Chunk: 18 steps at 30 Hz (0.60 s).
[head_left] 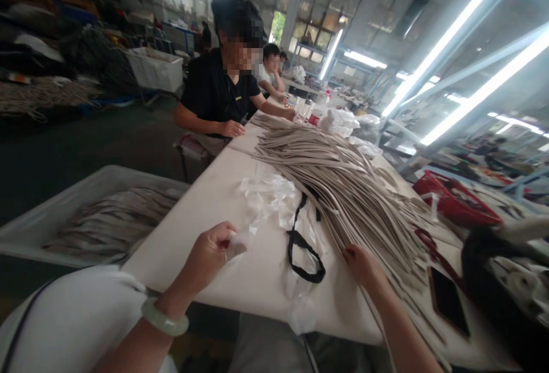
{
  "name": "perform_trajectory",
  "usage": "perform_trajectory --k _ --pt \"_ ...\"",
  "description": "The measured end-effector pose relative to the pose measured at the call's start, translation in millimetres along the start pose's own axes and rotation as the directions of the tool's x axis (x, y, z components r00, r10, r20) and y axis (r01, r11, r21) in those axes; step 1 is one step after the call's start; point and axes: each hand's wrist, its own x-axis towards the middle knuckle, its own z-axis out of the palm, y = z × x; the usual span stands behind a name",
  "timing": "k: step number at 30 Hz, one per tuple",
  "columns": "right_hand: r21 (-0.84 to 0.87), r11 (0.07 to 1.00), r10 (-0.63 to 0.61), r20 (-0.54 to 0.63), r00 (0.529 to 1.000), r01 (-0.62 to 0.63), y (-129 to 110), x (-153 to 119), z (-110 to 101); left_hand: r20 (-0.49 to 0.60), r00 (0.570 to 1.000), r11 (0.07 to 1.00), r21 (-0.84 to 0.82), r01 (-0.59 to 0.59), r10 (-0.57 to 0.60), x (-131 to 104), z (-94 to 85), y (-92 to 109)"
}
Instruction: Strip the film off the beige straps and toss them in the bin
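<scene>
My left hand (210, 254), a pale bangle at its wrist, pinches a small piece of whitish film (237, 249) above the table's near left part. Over on the right, my right hand (365, 267) has its fingers closed on a beige strip at the near edge of a large bundle of long beige strips (343, 175). A looped black band (294, 242) lies between my hands. Crumpled clear plastic film (270, 190) sits just beyond it, beside the bundle.
The pale table (180, 247) runs away from me. A white bin (26, 235) of strips stands left. Right are a phone (448, 300), a black machine (484, 281) and a red basket (458, 198). A co-worker in black (218, 90) sits at the table's left side.
</scene>
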Motion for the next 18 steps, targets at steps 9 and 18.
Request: perform_trajectory --k 9,18 --pt "0.588 0.809 -0.048 0.087 0.995 -0.012 -64 6 -33 0.036 0.997 0.997 0.006 -0.073 0.073 -2 6.7 -9" --pt "0.990 0.031 -0.455 -0.111 0.883 0.141 -237 -21 -30 0.039 0.996 0.997 0.024 -0.079 0.078 -4 4.6 -9"
